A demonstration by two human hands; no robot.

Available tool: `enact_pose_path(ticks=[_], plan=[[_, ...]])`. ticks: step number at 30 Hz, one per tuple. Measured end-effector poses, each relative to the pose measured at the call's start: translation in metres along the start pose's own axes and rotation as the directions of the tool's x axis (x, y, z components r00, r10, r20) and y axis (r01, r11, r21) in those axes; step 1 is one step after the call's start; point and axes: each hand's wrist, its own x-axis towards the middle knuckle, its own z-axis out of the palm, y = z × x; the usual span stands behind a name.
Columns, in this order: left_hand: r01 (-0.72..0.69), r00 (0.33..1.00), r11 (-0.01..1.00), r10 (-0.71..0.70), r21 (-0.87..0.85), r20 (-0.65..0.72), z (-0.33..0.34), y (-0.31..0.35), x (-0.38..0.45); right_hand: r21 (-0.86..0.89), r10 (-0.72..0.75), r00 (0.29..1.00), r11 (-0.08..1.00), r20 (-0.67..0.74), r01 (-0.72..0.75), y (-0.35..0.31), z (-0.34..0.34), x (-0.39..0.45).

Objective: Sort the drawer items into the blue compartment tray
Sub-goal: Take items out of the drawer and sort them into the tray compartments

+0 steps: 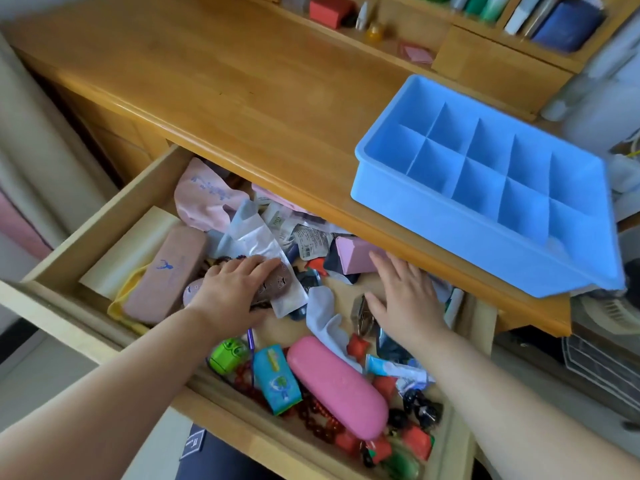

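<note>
The blue compartment tray (446, 216) sits on the wooden desktop at right, its cells holding nothing. Below it the drawer (79, 251) stands pulled out, full of jumbled items. My left hand (232, 289) curls over a brown patterned case (273, 287) in the drawer's middle. My right hand (407, 296) hovers flat with fingers straight over the drawer's right part, just short of a pink box (353, 258). A bright pink case (336, 386), a dusty pink case (166, 271), a green toy (227, 353) and a blue-green pack (277, 379) lie in the drawer.
White sachets (256, 237), a pink cloth (204, 199), red beads (318, 417) and small red pieces fill the drawer. Shelves with bottles, books (568, 22) and a red box (330, 10) rise at the desk's back. The desktop (242, 88) spreads left of the tray.
</note>
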Motion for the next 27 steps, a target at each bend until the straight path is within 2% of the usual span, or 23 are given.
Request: enact_pose_path(ticks=[3, 5, 7, 9, 11, 13, 14, 17, 20, 22, 24, 27], plan=[[-0.078, 0.996, 0.997, 0.079, -0.004, 0.041, -0.003, -0.005, 0.002, -0.126, -0.060, 0.986, 0.989, 0.158, 0.081, 0.006, 0.012, 0.019], [-0.204, 0.974, 0.977, 0.208, -0.055, 0.092, -0.005, -0.006, -0.006, -0.171, -0.036, 0.991, 0.984, 0.132, 0.059, 0.001, 0.018, 0.026], [-0.259, 0.947, 0.943, 0.291, -0.209, 0.138, -0.007, -0.006, -0.013, -0.154, 0.008, 0.999, 0.988, 0.037, -0.002, -0.008, 0.019, 0.031], [-0.170, 0.961, 0.908, 0.239, -0.382, 0.140, -0.012, -0.003, -0.014, -0.071, 0.032, 0.999, 0.997, -0.025, -0.033, -0.012, 0.021, 0.032], [-0.140, 0.987, 0.890, 0.160, -0.434, 0.010, -0.017, 0.000, -0.007, 0.030, 0.012, 1.000, 1.000, -0.025, -0.011, -0.009, 0.021, 0.032], [-0.167, 0.985, 0.902, 0.134, -0.398, -0.109, -0.024, 0.005, 0.008, 0.079, -0.025, 0.999, 0.997, 0.043, 0.022, -0.005, 0.016, 0.032], [-0.170, 0.984, 0.912, 0.135, -0.373, -0.119, -0.027, 0.008, 0.018, 0.080, -0.050, 0.996, 0.996, 0.073, 0.044, -0.002, 0.014, 0.032], [-0.114, 0.994, 0.972, 0.112, -0.205, -0.021, -0.032, 0.017, 0.060, 0.073, -0.100, 0.984, 0.993, 0.144, 0.090, 0.000, 0.008, 0.022], [-0.036, 0.998, 0.996, 0.040, -0.079, 0.046, -0.031, 0.027, 0.102, 0.069, -0.072, 0.972, 0.996, 0.221, 0.058, -0.003, 0.000, 0.003], [-0.008, 0.998, 0.999, 0.011, -0.045, 0.067, -0.026, 0.032, 0.119, 0.088, -0.029, 0.977, 0.996, 0.210, 0.011, -0.002, -0.003, -0.007], [0.003, 0.994, 1.000, -0.005, 0.019, 0.105, -0.022, 0.036, 0.127, 0.252, 0.036, 0.983, 0.964, 0.183, -0.082, -0.001, -0.005, -0.010], [-0.023, 0.991, 0.998, 0.015, 0.062, 0.134, -0.026, 0.033, 0.124, 0.475, 0.178, 0.969, 0.846, 0.172, -0.240, 0.006, 0.001, -0.006]])
